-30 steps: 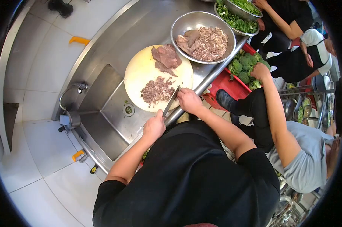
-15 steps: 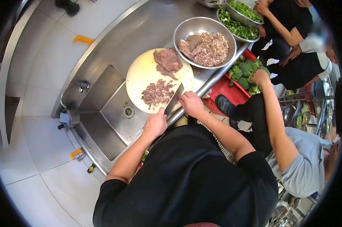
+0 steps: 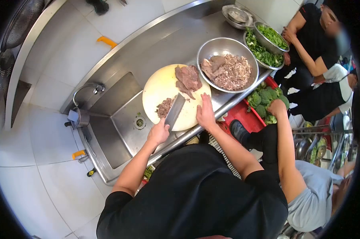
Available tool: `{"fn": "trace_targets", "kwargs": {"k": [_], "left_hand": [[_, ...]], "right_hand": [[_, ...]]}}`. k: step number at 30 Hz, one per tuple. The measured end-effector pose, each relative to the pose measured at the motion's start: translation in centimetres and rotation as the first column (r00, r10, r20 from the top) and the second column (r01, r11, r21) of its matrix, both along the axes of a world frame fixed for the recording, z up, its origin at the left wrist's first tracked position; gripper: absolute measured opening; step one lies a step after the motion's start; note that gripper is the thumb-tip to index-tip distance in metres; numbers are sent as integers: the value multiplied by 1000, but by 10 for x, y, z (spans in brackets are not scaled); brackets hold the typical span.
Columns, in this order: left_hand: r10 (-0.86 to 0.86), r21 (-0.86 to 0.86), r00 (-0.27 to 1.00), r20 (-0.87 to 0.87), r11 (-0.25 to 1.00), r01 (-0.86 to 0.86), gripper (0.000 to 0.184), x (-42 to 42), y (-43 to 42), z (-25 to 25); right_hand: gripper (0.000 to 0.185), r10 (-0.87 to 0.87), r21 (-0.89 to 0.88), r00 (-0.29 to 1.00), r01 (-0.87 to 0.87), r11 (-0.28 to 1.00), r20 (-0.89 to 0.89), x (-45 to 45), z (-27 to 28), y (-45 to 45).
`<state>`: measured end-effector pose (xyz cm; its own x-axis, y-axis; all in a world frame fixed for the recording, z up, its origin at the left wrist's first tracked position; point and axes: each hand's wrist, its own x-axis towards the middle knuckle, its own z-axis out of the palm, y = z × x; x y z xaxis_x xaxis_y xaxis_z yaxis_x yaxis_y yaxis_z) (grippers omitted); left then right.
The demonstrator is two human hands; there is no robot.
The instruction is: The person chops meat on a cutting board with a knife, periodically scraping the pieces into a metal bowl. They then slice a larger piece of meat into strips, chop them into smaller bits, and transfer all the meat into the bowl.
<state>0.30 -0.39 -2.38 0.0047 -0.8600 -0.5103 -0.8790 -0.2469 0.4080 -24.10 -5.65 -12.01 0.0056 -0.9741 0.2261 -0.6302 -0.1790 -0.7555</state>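
Observation:
A cleaver (image 3: pixel 174 112) has its handle in my left hand (image 3: pixel 159 134), which is closed at the near edge of the round cutting board (image 3: pixel 156 85). The blade points away from me and lies against the right side of a small pile of chopped meat (image 3: pixel 164 107), hiding part of it. My right hand (image 3: pixel 205 113) is open, fingers stretched forward over the board's right edge, and seems to hold nothing. A dark slab of meat (image 3: pixel 189 77) rests on the far right of the board.
Right of the board stands a metal bowl (image 3: pixel 223 44) with chopped meat and larger pieces. Bowls of leafy greens (image 3: pixel 263 49) are beyond it. The sink (image 3: pixel 124 135) lies left. A co-worker's hand (image 3: pixel 277 107) touches broccoli (image 3: pixel 262 99) in a red crate (image 3: pixel 241 115); other people stand behind.
The cleaver has moved left against the chopped pile, which now shows smaller. My right hand has moved away from the blade and its fingers have straightened. The whole view has shifted.

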Motion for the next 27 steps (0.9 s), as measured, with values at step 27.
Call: {"fn": "trace_targets", "kwargs": {"k": [27], "left_hand": [[533, 294, 584, -612, 840, -457, 24, 17, 15, -65]], "right_hand": [[84, 183, 17, 983, -183, 983, 10, 127, 8, -27]]}}
